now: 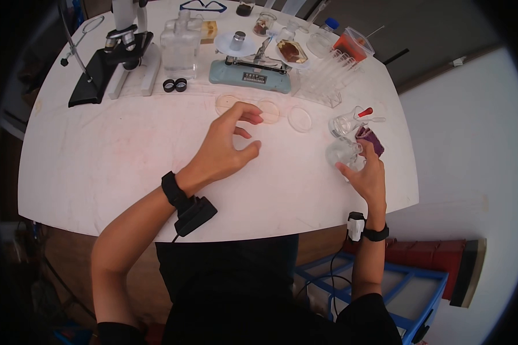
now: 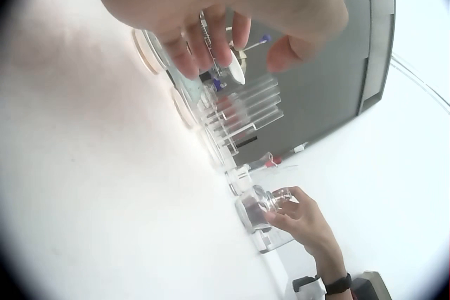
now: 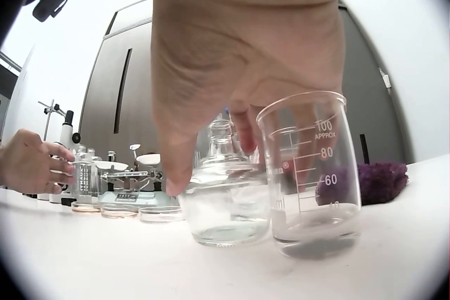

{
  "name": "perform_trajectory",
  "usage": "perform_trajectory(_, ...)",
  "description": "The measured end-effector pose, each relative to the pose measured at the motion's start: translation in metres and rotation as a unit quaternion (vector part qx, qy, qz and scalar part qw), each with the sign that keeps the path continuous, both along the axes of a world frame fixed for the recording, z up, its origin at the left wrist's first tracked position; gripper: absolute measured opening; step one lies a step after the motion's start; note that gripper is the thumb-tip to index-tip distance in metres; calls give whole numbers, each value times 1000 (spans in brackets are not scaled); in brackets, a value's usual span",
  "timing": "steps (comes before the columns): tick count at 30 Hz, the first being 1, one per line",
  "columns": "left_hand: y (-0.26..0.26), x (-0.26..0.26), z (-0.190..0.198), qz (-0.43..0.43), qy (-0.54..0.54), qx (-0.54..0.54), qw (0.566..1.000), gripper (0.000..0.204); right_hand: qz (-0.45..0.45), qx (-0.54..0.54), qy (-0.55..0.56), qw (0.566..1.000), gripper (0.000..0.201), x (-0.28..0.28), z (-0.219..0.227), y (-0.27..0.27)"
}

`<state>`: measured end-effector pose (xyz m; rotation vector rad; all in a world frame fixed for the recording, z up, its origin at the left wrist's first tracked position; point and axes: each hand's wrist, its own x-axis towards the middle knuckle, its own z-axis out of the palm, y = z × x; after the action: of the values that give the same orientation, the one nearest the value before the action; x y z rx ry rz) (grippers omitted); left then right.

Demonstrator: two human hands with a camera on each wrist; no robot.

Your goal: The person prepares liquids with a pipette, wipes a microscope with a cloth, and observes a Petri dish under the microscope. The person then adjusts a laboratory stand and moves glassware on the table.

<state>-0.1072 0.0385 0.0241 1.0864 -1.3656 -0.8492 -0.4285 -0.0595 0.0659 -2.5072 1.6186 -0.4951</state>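
Note:
My right hand (image 1: 369,175) grips a clear glass bottle (image 3: 228,208) with a narrow neck and some clear liquid in it, thumb on one side and fingers on the other. Close beside it a glass beaker (image 3: 316,173), marked to 100, holds a little clear liquid. Just behind stands a small glass vessel (image 1: 342,124) with a red-bulbed dropper (image 1: 366,112). A purple cloth (image 3: 380,182) lies beyond the hand. My left hand (image 1: 221,146) hovers over the table with loosely bent fingers and holds nothing. Nearest its fingertips are three shallow round dishes, the middle dish (image 1: 269,111) among them.
Along the back stand a microscope (image 1: 126,37), a large clear bottle (image 1: 180,49), a blue balance scale (image 1: 250,76) and a rack of test tubes (image 1: 328,80). Two black rings (image 1: 175,85) lie before the large bottle. The white table (image 1: 98,172) curves at its right edge.

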Motion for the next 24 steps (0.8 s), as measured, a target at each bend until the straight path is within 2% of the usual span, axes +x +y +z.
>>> perform_trajectory(2,-10,-25,5,-20,-16,0,1000,50,10,7,-4,1000,76,-2,3,2)
perform_trajectory(4,-22,-52,3,-77,-41,-3,996,63,37,33,-66,997,84,-8,7,3)
perform_trajectory(5,-29,-65,1,-75,-41,-4,996,63,40,33,-66,997,84,-11,10,5)
perform_trajectory(7,-43,-92,-6,-97,-88,-20,991,78,29,73,-102,992,90,-19,15,10)
perform_trajectory(10,-64,-122,-18,-90,-122,-46,987,88,43,88,-150,984,97,-39,8,16)
perform_trajectory(11,-71,-132,-22,-86,-119,-47,988,88,46,87,-145,984,97,-46,3,18)
perform_trajectory(13,-84,-148,-30,-80,-103,-78,988,90,26,127,-238,963,101,-57,-8,20)
perform_trajectory(16,-99,-171,-50,-52,-103,-119,986,92,8,133,-244,960,102,-58,-16,25)
perform_trajectory(19,-101,-176,-46,-64,-100,-61,991,92,2,136,-270,953,99,-61,-29,23)
perform_trajectory(24,-97,-173,-45,-55,-97,-62,992,92,-2,125,-262,957,96,-61,-37,14)
